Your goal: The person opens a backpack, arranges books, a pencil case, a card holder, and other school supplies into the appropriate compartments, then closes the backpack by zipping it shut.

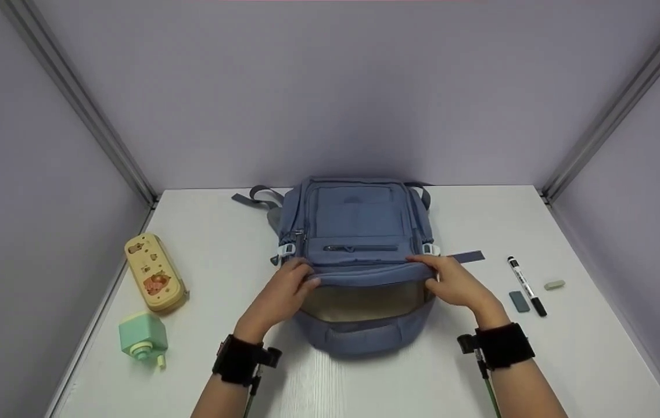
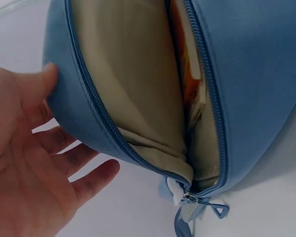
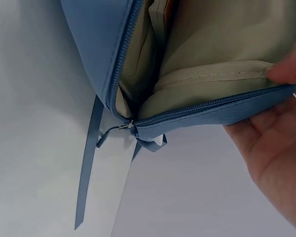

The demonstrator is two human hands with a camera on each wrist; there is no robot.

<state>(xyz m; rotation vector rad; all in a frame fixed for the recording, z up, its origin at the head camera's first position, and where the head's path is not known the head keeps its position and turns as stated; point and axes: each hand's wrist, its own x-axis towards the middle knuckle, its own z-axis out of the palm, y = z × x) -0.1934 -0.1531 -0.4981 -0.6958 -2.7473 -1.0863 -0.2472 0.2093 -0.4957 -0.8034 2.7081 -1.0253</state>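
Fingers of the left hand and the right hand are pinching the unzipped front flap of the blue backpack, which is lying at the tabletop's centre, its mouth gaping toward six o'clock. Soft fabric is sagging, so it looks light and floppy; gripping along the zipper edge seems surest. A marker is lying at three o'clock, a pencil case at nine.

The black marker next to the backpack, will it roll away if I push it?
Probably, sideways: the marker looks round and slim, lying flat on the smooth white table. Its cap clip, if there is one, might stop it. It looks light and stiff, so easy to lift.
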